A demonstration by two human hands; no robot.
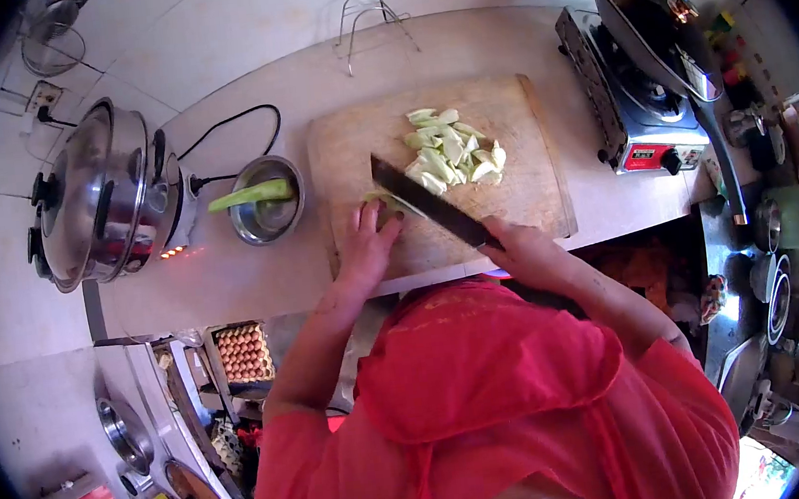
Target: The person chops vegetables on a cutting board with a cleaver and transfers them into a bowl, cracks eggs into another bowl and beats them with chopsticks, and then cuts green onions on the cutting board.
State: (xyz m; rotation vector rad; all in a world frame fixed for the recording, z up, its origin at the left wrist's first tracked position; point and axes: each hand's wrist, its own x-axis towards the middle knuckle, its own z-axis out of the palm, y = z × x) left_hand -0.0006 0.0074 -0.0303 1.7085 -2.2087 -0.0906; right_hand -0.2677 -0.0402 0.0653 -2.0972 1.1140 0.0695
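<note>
My right hand (525, 252) is closed round the handle of a kitchen knife (434, 205), whose long dark blade slants up and left over the wooden cutting board (342, 149). My left hand (370, 241) is at the board's lower left, fingers bent and pressed onto a pale green vegetable piece (380, 199) beside the blade; much of that piece is hidden. Cut chunks of the vegetable (453, 151) lie in a loose heap right of the blade. A long peeled green vegetable (255, 194) rests across a steel bowl (291, 223) left of the board.
A steel multi-tier steamer (96, 197) with a black cord stands at the left. On the right, a wok (647, 24) sits on a portable gas stove (648, 129), its handle pointing towards me. A wire rack (368, 22) is against the wall. Egg trays (244, 354) are below the counter.
</note>
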